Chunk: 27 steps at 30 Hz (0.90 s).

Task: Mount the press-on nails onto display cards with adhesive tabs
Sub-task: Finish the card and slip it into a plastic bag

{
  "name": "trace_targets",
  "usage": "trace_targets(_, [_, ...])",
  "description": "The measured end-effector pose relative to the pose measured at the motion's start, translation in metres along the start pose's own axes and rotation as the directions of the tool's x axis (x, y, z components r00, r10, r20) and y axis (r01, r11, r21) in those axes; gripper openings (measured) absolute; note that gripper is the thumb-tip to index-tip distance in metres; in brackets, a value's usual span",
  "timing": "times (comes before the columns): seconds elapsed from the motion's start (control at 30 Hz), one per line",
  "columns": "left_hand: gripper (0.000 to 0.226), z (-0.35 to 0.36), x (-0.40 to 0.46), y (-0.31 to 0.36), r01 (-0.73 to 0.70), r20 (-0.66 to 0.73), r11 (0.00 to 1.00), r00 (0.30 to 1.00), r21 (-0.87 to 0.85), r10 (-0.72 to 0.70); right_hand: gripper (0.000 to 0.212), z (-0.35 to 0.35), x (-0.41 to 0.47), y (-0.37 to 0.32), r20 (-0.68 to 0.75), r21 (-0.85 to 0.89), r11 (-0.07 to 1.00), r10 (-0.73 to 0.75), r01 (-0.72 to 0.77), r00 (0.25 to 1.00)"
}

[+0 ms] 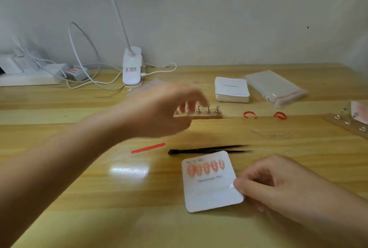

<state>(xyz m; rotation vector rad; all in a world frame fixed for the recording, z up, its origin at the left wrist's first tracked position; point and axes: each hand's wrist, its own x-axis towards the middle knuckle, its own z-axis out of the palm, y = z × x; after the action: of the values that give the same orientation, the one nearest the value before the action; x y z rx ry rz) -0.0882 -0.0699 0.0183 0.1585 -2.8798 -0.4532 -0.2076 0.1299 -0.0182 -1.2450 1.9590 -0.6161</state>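
A white display card (211, 190) lies on the wooden table with several pink press-on nails (206, 167) in a row near its top edge. My right hand (278, 186) pinches the card's right edge between thumb and fingers. My left hand (159, 112) is blurred, reaching over a wooden nail stand (199, 115) with metal holders; its fingertips are at the holders on the stand's left end. I cannot tell whether it holds anything. Black tweezers (209, 149) lie just behind the card.
A red strip (148, 147) lies left of the tweezers. A stack of white cards (232, 89) and a pack of clear bags (276, 86) sit at the back right. Two red rings (250, 114), a second stand (347, 122), a lamp base (132, 68) and a power strip (29, 76) are also there.
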Motion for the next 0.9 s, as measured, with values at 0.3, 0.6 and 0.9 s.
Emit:
trace_targets(0.3, [0.010, 0.041, -0.042, -0.017, 0.109, -0.051, 0.987, 0.993, 0.117, -0.103, 0.030, 0.007, 0.002, -0.004, -0.052, -0.327, 0.940, -0.123, 0.099, 0.991])
trace_targets(0.6, [0.008, 0.045, -0.034, -0.028, 0.156, -0.180, 0.987, 0.970, -0.040, -0.161, 0.034, 0.011, 0.008, -0.013, -0.147, -0.546, 0.836, -0.159, 0.054, 0.976])
trace_targets(0.9, [0.019, 0.047, -0.037, -0.028, 0.210, -0.232, 0.972, 0.945, -0.105, -0.229, 0.015, -0.010, 0.045, -0.009, -0.407, -0.578, 0.810, -0.393, 0.101, 0.824])
